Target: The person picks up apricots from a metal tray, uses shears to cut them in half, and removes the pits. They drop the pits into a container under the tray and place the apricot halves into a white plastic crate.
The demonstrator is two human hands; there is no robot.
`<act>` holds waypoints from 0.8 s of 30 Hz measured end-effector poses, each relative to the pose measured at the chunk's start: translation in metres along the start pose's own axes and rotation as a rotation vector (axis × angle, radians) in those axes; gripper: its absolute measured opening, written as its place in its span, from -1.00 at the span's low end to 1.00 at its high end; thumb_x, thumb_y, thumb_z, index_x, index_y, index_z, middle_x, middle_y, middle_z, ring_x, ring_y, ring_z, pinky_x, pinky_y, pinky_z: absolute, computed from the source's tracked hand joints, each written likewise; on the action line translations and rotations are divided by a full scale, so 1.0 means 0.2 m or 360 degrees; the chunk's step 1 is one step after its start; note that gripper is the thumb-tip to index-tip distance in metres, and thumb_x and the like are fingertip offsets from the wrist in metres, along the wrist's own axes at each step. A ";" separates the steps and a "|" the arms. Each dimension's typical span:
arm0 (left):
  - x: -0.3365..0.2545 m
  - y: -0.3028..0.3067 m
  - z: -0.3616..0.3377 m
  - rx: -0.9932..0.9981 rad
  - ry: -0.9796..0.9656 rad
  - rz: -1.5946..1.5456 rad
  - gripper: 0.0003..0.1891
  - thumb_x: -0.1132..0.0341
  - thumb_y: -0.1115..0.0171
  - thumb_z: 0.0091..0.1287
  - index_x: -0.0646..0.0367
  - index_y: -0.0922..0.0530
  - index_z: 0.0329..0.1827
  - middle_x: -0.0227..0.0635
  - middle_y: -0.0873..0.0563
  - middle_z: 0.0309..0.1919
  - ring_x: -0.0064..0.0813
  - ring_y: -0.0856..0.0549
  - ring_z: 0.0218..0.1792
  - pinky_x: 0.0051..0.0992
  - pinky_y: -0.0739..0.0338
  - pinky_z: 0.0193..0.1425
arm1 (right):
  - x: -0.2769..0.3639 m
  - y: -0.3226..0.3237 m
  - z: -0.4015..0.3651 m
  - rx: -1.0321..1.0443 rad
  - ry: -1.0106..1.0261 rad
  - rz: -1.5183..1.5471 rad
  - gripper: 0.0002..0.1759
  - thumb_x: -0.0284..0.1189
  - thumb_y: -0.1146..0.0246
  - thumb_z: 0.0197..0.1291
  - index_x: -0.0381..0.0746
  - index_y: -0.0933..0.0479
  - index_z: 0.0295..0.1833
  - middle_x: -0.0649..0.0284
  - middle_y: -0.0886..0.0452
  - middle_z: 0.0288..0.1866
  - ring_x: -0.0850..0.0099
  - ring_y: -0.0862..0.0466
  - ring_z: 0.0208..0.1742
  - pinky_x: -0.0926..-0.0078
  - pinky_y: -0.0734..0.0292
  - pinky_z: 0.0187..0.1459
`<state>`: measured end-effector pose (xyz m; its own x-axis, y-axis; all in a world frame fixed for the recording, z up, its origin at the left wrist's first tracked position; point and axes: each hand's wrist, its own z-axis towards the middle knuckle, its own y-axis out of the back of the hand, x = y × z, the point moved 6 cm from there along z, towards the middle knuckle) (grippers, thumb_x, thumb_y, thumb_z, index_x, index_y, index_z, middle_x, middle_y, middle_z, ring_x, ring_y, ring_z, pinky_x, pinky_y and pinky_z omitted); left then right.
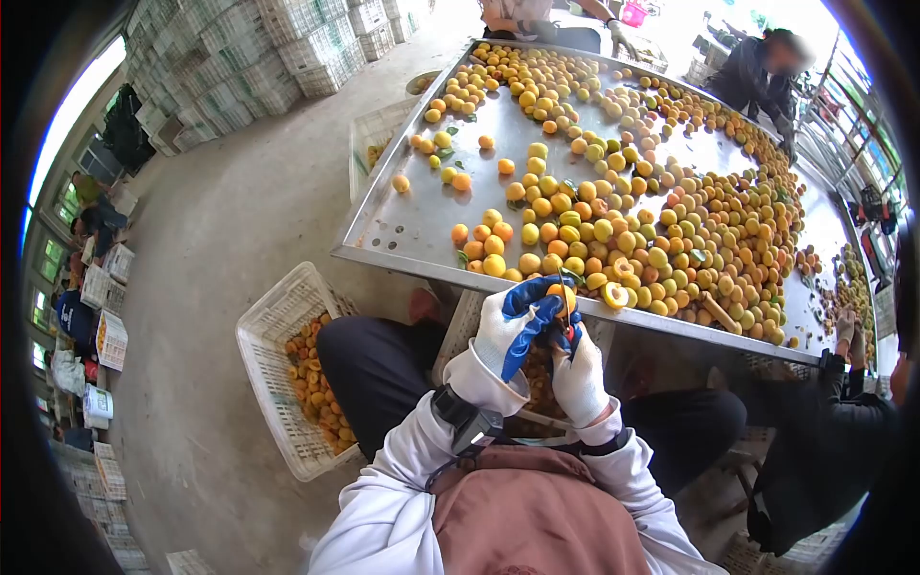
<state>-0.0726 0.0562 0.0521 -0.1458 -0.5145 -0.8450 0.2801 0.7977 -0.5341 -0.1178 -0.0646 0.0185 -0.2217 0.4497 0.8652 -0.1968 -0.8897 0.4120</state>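
My left hand (517, 326), in a white glove with blue coated fingers, is closed around an orange apricot (562, 297) just in front of the table's near edge. My right hand (579, 374), gloved the same way, grips a small knife whose red handle (570, 333) shows between the fingers. Its thin blade lies against the apricot. Beyond both hands, a cut apricot half (614, 295) with its pit showing lies at the metal table's edge. Many whole apricots (671, 244) are spread over the table. Below my hands is a crate (462, 335) with apricot pieces, partly hidden.
A white plastic crate (251, 331) of apricot pieces stands left of my leg. Another crate (359, 144) sits beside the metal table (422, 216). A wooden stick (721, 312) lies among the fruit. Co-workers (757, 77) are around the table; stacked crates (230, 67) stand at the back.
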 end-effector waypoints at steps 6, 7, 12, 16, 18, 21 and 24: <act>0.18 0.01 0.05 -0.0019 0.0029 0.0121 -0.70 0.45 -0.39 0.35 0.37 -0.60 0.09 -0.23 -0.76 -0.24 -0.45 -0.77 -0.23 -0.50 -0.69 -0.09 | -0.08 -0.07 -0.06 0.0224 -0.0224 0.0227 -0.79 -0.55 -0.09 0.50 -0.35 -0.55 0.11 0.14 -0.70 -0.10 0.38 -0.67 -0.04 0.40 -0.57 0.04; 0.18 0.00 0.06 0.0034 0.0000 0.0139 -0.69 0.45 -0.39 0.35 0.38 -0.60 0.10 -0.22 -0.77 -0.23 -0.43 -0.78 -0.21 -0.48 -0.69 -0.07 | -0.11 -0.09 -0.09 0.0226 -0.0229 0.0226 -0.79 -0.55 -0.09 0.50 -0.35 -0.55 0.11 0.14 -0.70 -0.10 0.38 -0.67 -0.04 0.40 -0.57 0.04; 0.20 -0.04 0.06 0.0175 0.0097 0.0095 -0.61 0.32 -0.35 0.42 0.36 -0.56 0.20 -0.18 -0.76 -0.17 -0.42 -0.76 -0.15 -0.47 -0.66 0.02 | -0.14 -0.05 -0.09 0.0199 -0.0436 0.0708 -0.75 -0.46 -0.04 0.56 -0.34 -0.53 0.14 0.33 -0.65 -0.09 0.53 -0.61 -0.08 0.52 -0.57 -0.02; 0.18 -0.07 0.06 0.0385 0.0259 -0.0254 -0.51 0.15 -0.14 0.56 0.29 -0.38 0.41 -0.18 -0.72 -0.02 -0.41 -0.71 0.03 -0.43 -0.58 0.20 | -0.25 -0.06 -0.05 0.0223 -0.0413 0.0612 -0.75 -0.39 -0.06 0.56 -0.32 -0.57 0.06 0.39 -0.63 -0.20 0.63 -0.56 -0.26 0.63 -0.50 -0.22; 0.13 -0.09 0.02 0.0340 0.0256 -0.0246 -0.51 0.11 -0.05 0.60 0.28 -0.39 0.41 -0.19 -0.71 0.00 -0.42 -0.70 0.05 -0.43 -0.56 0.24 | -0.29 -0.07 -0.04 0.0295 -0.0531 0.0633 -0.76 -0.39 -0.07 0.56 -0.30 -0.58 0.02 0.44 -0.61 -0.27 0.68 -0.53 -0.29 0.66 -0.45 -0.28; 0.17 -0.06 -0.01 0.0216 0.0378 -0.0328 -0.49 0.04 0.17 0.67 0.28 -0.39 0.42 -0.23 -0.70 0.03 -0.44 -0.67 0.10 -0.43 -0.48 0.34 | -0.35 -0.09 -0.04 0.0381 -0.0772 0.0976 -0.77 -0.40 -0.07 0.56 -0.30 -0.59 0.01 0.45 -0.60 -0.28 0.68 -0.52 -0.28 0.65 -0.45 -0.28; 0.21 0.00 0.01 0.0087 0.0146 0.0005 -0.52 0.08 0.13 0.67 0.27 -0.39 0.41 -0.21 -0.71 0.04 -0.43 -0.68 0.09 -0.44 -0.50 0.32 | -0.32 -0.07 -0.03 0.0307 -0.0579 0.0800 -0.78 -0.42 -0.07 0.55 -0.30 -0.59 0.02 0.46 -0.61 -0.26 0.69 -0.52 -0.27 0.67 -0.46 -0.27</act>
<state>-0.0759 0.0346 0.0166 -0.2303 -0.4790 -0.8470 0.3315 0.7797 -0.5311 -0.1063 -0.0806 -0.0433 0.1019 -0.0507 0.9935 0.0291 -0.9981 -0.0539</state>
